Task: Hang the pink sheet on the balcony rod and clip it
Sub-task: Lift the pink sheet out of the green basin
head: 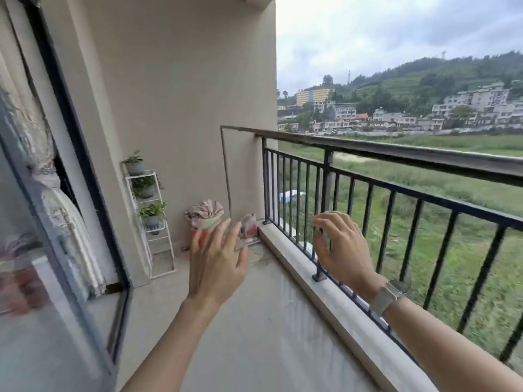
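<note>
Both hands raised, the bundle ahead in the far corner.

Left hand (216,260) and right hand (341,244) hover with fingers loosely spread, holding nothing; the bundled pink sheet (204,212) lies beyond the left hand, nearer it than the right, below the balcony rod (396,149) running rightward.

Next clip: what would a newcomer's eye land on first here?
Two bare hands raised mid-frame, left hand and right hand, both holding nothing. To the right runs the dark railing with green fields and hillside houses beyond. In the far corner, a white plant stand sits beside a bundle of pinkish cloth.
</note>
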Demonstrator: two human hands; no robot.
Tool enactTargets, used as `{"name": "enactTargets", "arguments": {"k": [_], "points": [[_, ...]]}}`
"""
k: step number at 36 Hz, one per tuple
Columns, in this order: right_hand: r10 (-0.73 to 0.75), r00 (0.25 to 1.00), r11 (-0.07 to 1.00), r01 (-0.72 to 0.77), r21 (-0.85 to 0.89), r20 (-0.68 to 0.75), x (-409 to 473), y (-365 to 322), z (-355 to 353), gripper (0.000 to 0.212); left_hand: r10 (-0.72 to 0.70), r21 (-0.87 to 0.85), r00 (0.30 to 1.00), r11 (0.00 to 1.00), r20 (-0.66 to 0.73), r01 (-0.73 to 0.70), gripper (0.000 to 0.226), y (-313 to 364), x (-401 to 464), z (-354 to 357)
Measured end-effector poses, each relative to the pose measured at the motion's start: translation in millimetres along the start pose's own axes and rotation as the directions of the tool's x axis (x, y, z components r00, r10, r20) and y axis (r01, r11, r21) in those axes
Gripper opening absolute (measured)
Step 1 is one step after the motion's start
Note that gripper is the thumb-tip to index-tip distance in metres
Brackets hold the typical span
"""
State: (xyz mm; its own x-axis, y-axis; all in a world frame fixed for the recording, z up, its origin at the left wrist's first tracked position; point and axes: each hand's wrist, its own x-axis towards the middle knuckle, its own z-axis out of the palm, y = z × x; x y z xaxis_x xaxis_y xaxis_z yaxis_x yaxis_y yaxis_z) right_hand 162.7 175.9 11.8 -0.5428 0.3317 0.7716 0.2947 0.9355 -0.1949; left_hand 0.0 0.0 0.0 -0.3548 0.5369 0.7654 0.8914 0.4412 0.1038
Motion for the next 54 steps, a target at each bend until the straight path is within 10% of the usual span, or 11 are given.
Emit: {"name": "enactTargets", "arguments": {"k": [8,19,54], "points": [[0.021,0.976,0.998,-0.035,0.061,0.216,-60.3,36.0,142.2,0.032,-0.215,0.046,0.955,0.977,0.203,0.210,0.048,-62.4,-83.0,112.2],[0.197,0.836,0.965,-0.257,0.049,0.512,-16.9,123.0,336.8,0.043,-0.516,0.169,0.699,0.847,0.496,0.505,0.044,-151.4,-56.9,298.6],[0.132,0.716,0.971,-0.232,0.056,0.686,505.9,209.4,983.9,0.044,-0.499,0.186,0.657,0.853,0.565,0.488,0.045,-690.3,397.6,744.2]]}}
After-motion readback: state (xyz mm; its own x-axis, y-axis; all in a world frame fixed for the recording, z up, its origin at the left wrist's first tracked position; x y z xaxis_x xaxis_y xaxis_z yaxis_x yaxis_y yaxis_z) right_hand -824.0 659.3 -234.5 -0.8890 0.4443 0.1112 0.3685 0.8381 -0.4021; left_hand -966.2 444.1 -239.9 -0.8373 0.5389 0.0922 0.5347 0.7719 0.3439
